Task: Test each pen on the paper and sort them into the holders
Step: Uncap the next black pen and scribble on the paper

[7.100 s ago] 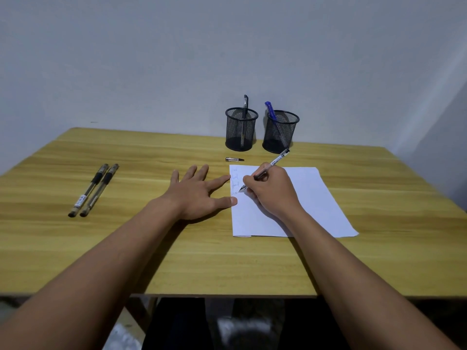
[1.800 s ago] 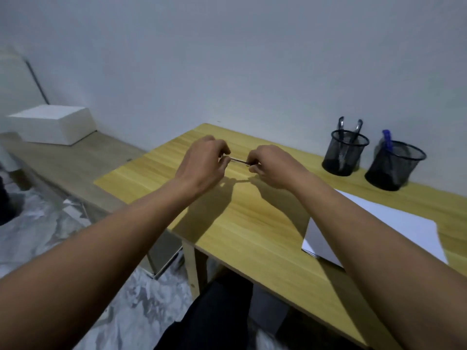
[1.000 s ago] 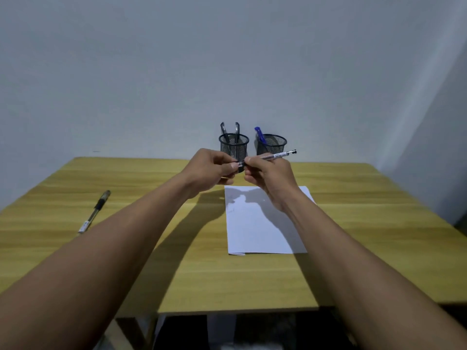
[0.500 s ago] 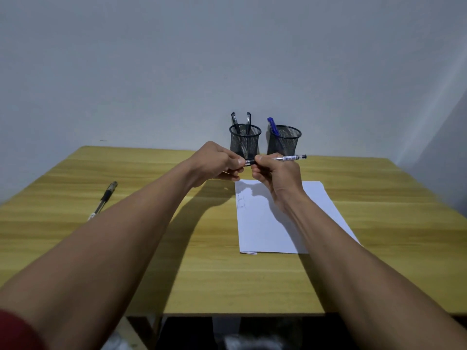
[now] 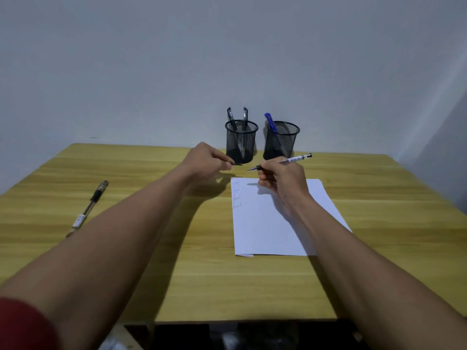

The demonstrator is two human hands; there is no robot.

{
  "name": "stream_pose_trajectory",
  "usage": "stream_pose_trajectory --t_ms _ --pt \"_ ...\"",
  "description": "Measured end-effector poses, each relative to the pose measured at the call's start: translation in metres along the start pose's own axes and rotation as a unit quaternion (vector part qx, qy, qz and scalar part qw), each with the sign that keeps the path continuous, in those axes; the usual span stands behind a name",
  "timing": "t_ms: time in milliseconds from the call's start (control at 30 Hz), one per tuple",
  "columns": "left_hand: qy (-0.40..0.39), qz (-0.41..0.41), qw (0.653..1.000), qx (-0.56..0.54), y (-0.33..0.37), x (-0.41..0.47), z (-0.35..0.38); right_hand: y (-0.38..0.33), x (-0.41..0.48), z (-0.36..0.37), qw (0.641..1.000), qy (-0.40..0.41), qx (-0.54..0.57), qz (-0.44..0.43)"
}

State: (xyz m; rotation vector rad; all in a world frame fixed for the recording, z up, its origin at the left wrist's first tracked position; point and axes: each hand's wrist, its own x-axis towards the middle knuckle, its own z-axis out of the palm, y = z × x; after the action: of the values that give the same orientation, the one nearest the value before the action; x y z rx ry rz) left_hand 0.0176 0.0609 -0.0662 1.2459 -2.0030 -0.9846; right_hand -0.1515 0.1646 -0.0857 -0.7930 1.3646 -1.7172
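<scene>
**Uncapped pen raised over the paper's far edge**

Right hand point(image 5: 283, 181) raised, fingers clamped on clear-barrelled black pen point(image 5: 285, 161); long axis near level, bare tip pointing left, tail toward right black mesh holder point(image 5: 281, 140). Left hand point(image 5: 206, 160) level alongside, fingertips pinched on small dark cap point(image 5: 237, 163), apart from tip. Below, white paper sheet point(image 5: 265, 223) on wooden table point(image 5: 202, 274).

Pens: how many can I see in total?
5: two in the left holder, one blue in the right holder, one in the right hand, one on the table at left.
</scene>
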Motion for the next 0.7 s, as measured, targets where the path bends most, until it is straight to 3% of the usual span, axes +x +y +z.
stream_pose_trajectory --t_ms 300,600,700 --pt "0.021 -0.002 0.981 0.192 -0.006 0.026 0.034 0.015 0.004 -0.006 0.998 -0.009 -0.056 -0.003" --pt "0.026 0.008 0.988 0.154 -0.014 -0.014 0.017 0.006 0.001 0.001 0.992 -0.023 -0.124 -0.019" --pt "-0.015 0.032 0.982 0.187 -0.023 -0.049 0.006 -0.003 -0.010 0.007 0.986 -0.048 -0.157 -0.039"
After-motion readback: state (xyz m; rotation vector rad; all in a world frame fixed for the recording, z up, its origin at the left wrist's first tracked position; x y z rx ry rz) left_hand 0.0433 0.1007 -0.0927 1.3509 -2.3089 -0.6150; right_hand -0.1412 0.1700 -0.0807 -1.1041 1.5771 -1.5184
